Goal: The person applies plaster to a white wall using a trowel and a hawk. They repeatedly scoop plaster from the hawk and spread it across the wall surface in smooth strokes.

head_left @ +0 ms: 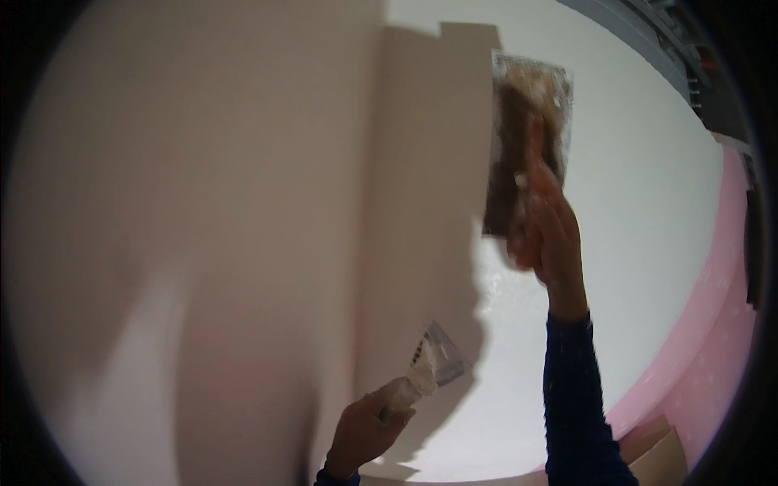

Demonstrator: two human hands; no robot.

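Note:
Raised high, my right hand is closed round the grip of a rectangular plastering trowel, its index finger stretched up along the back. The trowel's metal blade is smeared with pale plaster and stands upright, close to the white wall; whether its whole face touches cannot be seen. Lower and to the left, my left hand grips a putty knife by its handle. The knife's wide, flared blade points up and right, with whitish filler around its neck. The right hand is slightly blurred.
An inside corner runs down left of the trowel, where a shaded wall meets the lit one. Dark shadows of the arm and tools fall beside the corner. A pink surface curves along the right, above a cardboard box. Grey structure shows top right.

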